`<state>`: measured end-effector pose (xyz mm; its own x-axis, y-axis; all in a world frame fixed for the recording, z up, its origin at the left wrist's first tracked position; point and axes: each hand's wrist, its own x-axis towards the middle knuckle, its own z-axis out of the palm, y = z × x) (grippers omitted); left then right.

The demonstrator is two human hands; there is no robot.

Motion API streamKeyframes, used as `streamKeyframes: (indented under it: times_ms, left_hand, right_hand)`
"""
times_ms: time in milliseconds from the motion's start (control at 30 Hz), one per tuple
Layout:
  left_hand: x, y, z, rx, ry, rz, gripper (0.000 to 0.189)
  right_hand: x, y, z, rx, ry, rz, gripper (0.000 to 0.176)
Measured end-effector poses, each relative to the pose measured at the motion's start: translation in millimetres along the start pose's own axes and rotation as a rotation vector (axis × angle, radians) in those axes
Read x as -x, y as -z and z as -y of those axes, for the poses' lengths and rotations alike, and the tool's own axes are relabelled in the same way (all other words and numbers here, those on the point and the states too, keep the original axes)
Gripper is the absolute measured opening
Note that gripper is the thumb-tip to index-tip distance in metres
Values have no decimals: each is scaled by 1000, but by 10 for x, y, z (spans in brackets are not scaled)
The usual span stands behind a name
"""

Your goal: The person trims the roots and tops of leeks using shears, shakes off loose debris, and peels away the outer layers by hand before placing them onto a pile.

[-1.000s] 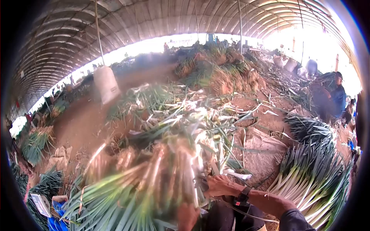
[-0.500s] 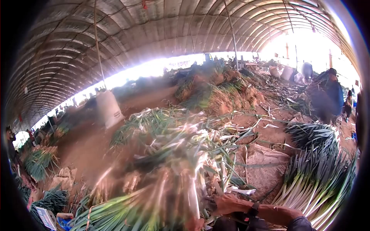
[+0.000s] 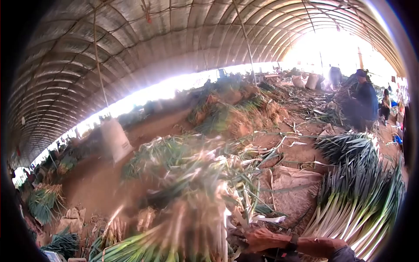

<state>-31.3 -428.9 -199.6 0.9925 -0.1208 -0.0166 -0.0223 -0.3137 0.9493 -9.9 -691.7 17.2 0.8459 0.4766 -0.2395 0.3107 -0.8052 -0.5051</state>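
Note:
My right hand [image 3: 262, 239] shows at the bottom edge, a black band on its wrist, resting against a big blurred bunch of green onions [image 3: 183, 227] with soil-covered roots. Its fingers curl toward the white stalks, but blur hides whether they grip. My left hand is out of view. Trimmed leaves and peelings [image 3: 227, 174] lie heaped just beyond the bunch.
Cleaned green onions [image 3: 358, 205] lie stacked at the right beside a brown sack [image 3: 292, 187] on the dirt floor. A white bag [image 3: 114, 139] hangs from a rope at the left. Unclean piles [image 3: 235, 109] lie farther back. A person in blue [image 3: 364, 100] works at the far right.
The view has tilted upward, so my right hand and the bunch sit lower in the frame. My left hand, visible at the bottom edge a second ago, has dropped out of view.

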Motion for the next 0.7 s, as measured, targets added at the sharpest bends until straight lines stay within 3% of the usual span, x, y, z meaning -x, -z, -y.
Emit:
streamKeyframes:
  times_ms: [133, 167, 233, 267, 300, 367, 500, 567, 667, 700]
  left_hand:
    - [34, -1, -47, -97, 39, -2, 30]
    - [46, 9, -64, -129, 48, -2, 31]
    - [91, 12, -69, -189, 71, -5, 32]
    - [116, 21, -69, -225, 85, -9, 33]
    - [152, 34, -67, -262, 98, -11, 33]
    - [231, 55, -42, -345, 139, -19, 35]
    - [566, 176, 76, -570, 319, -32, 38]
    - [808, 307, 94, -633, 418, -48, 40]
    - [967, 442, -128, -576, 374, -185, 44]
    - [951, 438, -95, -529, 345, -211, 43]
  right_hand:
    - [43, -151, -2, -31, 176, -179, 70]
    - [-55, -269, -102, 54, 25, -94, 70]
    - [-333, -741, -605, 459, 482, -266, 47]
    - [-393, -883, -747, 658, 712, -351, 50]
    - [-325, -772, -603, 459, 494, -192, 48]
    - [-97, -285, -114, 62, 51, 132, 71]
    - [-203, -480, -220, 119, 35, 134, 71]
    - [-43, -228, 5, 16, 40, 157, 74]
    - [3, -221, 134, 3, 144, 119, 82]
    - [41, -126, 274, 7, 144, 153, 76]
